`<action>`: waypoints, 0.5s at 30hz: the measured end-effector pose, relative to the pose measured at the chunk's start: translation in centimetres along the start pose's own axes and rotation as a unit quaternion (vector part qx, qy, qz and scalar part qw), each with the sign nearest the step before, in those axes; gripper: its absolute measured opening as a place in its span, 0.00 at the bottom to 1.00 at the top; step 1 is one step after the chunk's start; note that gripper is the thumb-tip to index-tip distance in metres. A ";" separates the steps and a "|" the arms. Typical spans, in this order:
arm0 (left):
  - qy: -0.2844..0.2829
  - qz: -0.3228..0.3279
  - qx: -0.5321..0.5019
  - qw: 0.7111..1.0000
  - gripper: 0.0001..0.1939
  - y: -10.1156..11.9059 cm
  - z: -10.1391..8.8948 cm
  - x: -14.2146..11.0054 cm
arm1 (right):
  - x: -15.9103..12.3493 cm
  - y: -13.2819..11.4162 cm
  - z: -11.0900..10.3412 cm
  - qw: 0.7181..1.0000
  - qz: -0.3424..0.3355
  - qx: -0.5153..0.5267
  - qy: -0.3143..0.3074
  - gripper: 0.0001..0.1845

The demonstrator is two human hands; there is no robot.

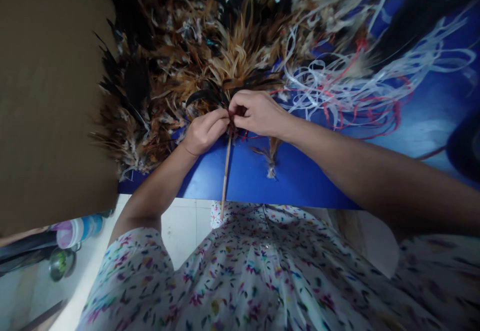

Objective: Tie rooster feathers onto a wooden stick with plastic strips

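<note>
A thin wooden stick (pixel 226 171) runs from the feathers down past the table's front edge. My left hand (pixel 206 132) is closed in a pinch at the stick's upper end, where dark feathers (pixel 210 93) fan out. Touching the same spot from the right, my right hand (pixel 258 114) has thumb and forefinger curled together. Red string (pixel 245 135) shows just below the fingertips, and a strand seems to run into the pinch. Exactly what the right fingertips grip is hidden. A small loose feather tuft (pixel 271 158) lies on the blue tabletop (pixel 307 176) nearby.
A big pile of brown and black feathers (pixel 165 66) covers the table's far side. Tangled white plastic strips (pixel 360 86) with red strands lie to the right. A brown panel (pixel 52 96) stands at left. Below it are a bucket (pixel 71 233) and a bowl (pixel 59 263).
</note>
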State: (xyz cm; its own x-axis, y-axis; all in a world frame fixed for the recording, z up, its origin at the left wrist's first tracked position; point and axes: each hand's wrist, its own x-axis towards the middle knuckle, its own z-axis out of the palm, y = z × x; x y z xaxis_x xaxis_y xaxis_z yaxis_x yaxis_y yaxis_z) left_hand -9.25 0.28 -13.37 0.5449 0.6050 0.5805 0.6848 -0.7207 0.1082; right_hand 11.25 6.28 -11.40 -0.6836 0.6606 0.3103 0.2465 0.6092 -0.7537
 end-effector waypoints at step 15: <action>0.003 0.013 -0.021 1.000 0.09 0.1 -0.1 -0.1 | -0.3 -0.1 -0.2 1.000 0.017 0.002 -0.001 0.05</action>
State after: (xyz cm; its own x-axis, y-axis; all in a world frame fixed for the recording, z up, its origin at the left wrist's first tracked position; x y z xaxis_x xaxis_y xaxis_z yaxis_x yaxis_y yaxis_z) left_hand -9.29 0.13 -13.28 0.5596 0.5836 0.5884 0.6491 -0.7501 0.1267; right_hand 11.57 6.15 -11.28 -0.6758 0.6803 0.2836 0.2667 0.5844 -0.7664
